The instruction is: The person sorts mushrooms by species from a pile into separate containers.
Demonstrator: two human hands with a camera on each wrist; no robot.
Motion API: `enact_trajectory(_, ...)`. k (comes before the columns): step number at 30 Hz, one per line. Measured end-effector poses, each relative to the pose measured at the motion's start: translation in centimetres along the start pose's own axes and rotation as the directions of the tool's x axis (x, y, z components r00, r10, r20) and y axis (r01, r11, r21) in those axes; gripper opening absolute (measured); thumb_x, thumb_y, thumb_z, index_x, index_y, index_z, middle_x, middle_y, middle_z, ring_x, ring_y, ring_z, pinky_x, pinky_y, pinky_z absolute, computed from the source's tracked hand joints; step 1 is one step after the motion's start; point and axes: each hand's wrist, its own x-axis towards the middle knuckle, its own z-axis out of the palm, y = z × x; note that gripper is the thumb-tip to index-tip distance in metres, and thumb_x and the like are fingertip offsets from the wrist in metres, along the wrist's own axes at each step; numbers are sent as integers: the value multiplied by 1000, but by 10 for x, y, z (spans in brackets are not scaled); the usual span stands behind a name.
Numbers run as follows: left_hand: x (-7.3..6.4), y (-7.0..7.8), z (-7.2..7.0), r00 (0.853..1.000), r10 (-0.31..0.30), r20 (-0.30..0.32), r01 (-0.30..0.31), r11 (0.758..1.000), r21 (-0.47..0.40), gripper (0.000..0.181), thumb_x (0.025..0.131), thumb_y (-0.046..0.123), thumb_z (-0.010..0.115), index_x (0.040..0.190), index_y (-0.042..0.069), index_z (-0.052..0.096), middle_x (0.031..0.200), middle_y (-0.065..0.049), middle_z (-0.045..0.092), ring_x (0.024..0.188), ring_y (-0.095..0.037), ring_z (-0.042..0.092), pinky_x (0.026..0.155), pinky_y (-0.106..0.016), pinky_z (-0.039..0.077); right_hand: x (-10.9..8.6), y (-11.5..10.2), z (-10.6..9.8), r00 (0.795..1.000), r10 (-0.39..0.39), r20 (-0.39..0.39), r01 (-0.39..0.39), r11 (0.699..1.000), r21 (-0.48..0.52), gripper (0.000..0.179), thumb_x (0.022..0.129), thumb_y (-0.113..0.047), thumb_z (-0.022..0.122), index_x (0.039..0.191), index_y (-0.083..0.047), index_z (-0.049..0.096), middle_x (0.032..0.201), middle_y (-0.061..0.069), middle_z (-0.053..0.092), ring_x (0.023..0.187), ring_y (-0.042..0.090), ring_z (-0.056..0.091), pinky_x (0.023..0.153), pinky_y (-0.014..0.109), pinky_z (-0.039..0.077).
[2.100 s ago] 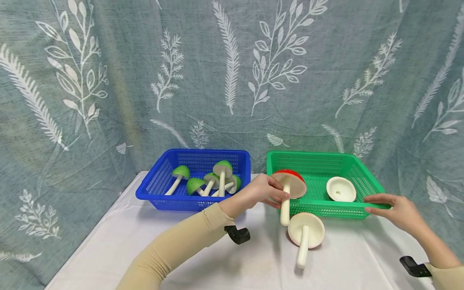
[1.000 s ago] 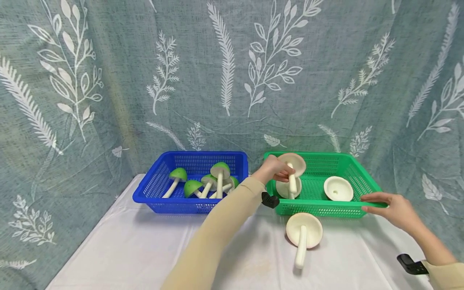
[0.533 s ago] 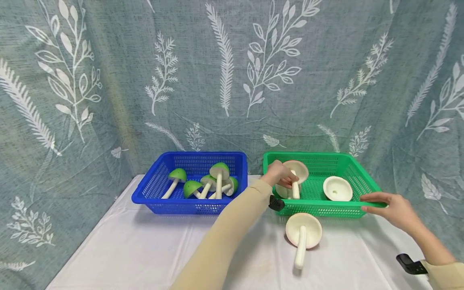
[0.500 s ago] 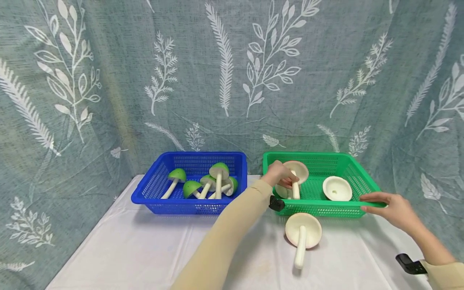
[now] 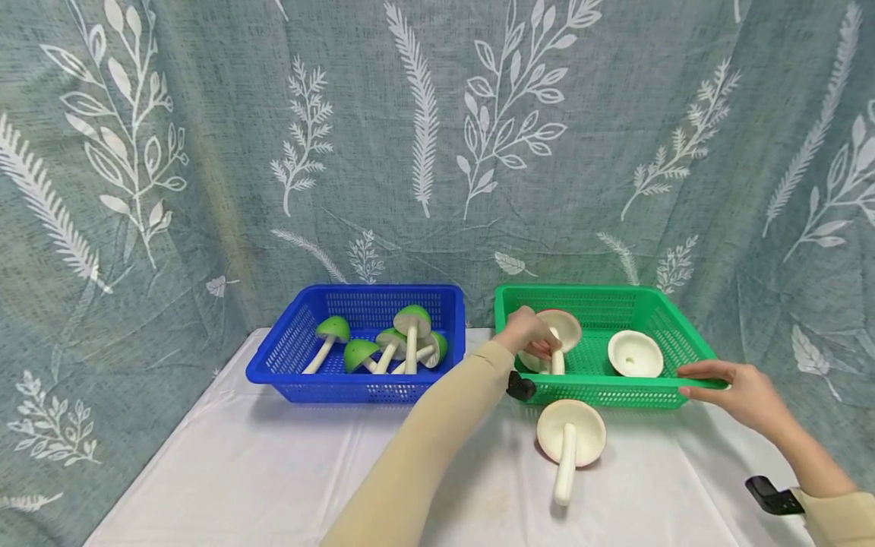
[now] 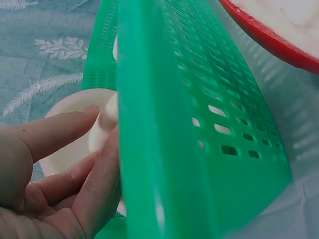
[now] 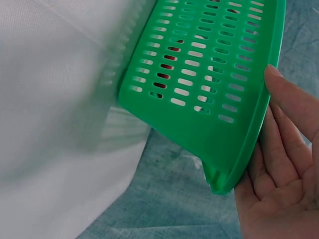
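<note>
In the head view my left hand [image 5: 528,333] is inside the green basket [image 5: 608,382] at its left end. Thumb and fingers pinch the white stem of a toy mushroom [image 5: 567,327], whose pale underside faces me; the left wrist view shows the stem [image 6: 103,127] between them. A second mushroom [image 5: 532,362] lies beneath, mostly covered by the hand. My right hand [image 5: 745,395] grips the basket's front right corner, thumb on one side of the rim and fingers on the other in the right wrist view. On the cloth before the basket lies another mushroom [image 5: 589,434], underside up.
A white-undersided cap [image 5: 636,354] with a small hole rests in the green basket's right part. To the left stands a blue basket [image 5: 314,378] with several green-capped mushrooms [image 5: 333,328]. A patterned curtain [image 5: 369,152] hangs close behind both baskets.
My left hand has carried the red-capped mushroom from above the basket's front rim rightward and down into the basket; in the last half second it lowers slightly. The right hand keeps its grip.
</note>
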Motion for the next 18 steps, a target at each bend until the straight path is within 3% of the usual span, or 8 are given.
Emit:
enact_trajectory(8, 1, -1, -5, 999, 22, 26, -22, 1000, 4, 46, 81, -4, 70, 122, -9, 52, 89, -25, 65, 88, -39, 68, 77, -40, 57, 0, -1, -2, 1000, -5, -2, 5, 1000, -2, 41, 80, -40, 75, 110, -13, 72, 103, -8, 69, 86, -31, 31, 76, 51, 48)
enact_trajectory(12, 0, -2, -8, 998, 26, 61, -25, 1000, -15, 56, 81, -3, 70, 131, -8, 45, 95, -27, 62, 88, -40, 68, 78, -42, 57, 0, -1, -2, 1000, 6, 10, -6, 1000, 1, 41, 80, -40, 74, 111, -14, 71, 105, -4, 69, 86, -30, 30, 76, 51, 47)
enact_trajectory(14, 0, -2, -10, 996, 36, 80, -35, 999, -15, 53, 81, -2, 71, 128, -9, 47, 96, -27, 63, 87, -39, 69, 77, -41, 57, 0, -2, -2, 1000, 17, 22, -17, 1000, 3, 41, 80, -41, 74, 111, -14, 71, 107, 6, 70, 86, -30, 30, 77, 52, 47)
enact_trajectory(18, -5, 0, -12, 995, 55, 85, -54, 998, -13, 23, 79, -2, 73, 99, -9, 64, 83, -22, 68, 85, -35, 70, 72, -37, 58, 1, -2, -2, 999, 26, 32, -26, 1000, -4, 41, 81, -41, 74, 113, -15, 70, 107, 11, 70, 86, -29, 30, 77, 52, 47)
